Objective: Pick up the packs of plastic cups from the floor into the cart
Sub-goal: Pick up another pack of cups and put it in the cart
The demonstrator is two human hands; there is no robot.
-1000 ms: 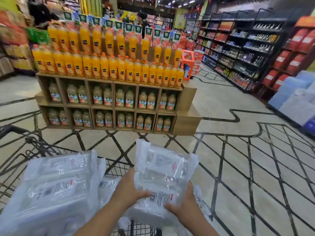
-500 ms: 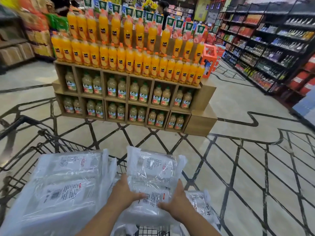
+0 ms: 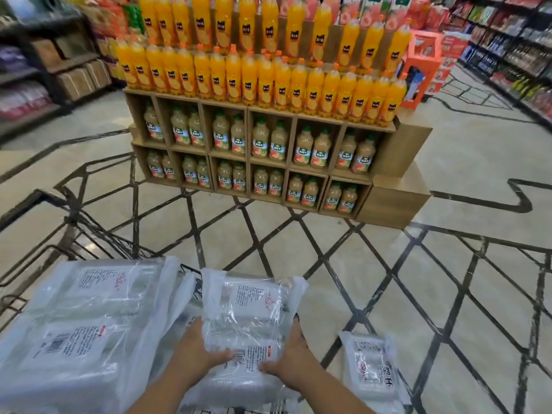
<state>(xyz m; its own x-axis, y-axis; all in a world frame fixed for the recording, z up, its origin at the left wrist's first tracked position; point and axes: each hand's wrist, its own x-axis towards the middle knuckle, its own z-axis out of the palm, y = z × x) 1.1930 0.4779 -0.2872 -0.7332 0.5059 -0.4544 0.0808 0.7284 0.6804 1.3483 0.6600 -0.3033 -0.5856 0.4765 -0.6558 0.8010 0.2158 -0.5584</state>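
Note:
Both my hands grip one clear pack of plastic cups (image 3: 249, 318) with a white label, held over the black wire cart (image 3: 98, 234). My left hand (image 3: 198, 354) holds its left side and my right hand (image 3: 291, 360) holds its right side. A bigger pile of clear cup packs (image 3: 83, 330) fills the cart's left part. Another pack (image 3: 370, 366) lies to the right of my hands, low and beside the cart; I cannot tell whether it rests on the floor.
A wooden display (image 3: 268, 150) of orange and pale juice bottles stands on the floor straight ahead. Dark shelving (image 3: 507, 49) lines the aisle at the right, and boxes on shelves (image 3: 44, 70) sit at the left. The tiled floor (image 3: 418, 279) has black lines.
The view has tipped down and closer to the juice display. The pack in my hands has sunk lower toward the cart, and the pack at the right has come into view.

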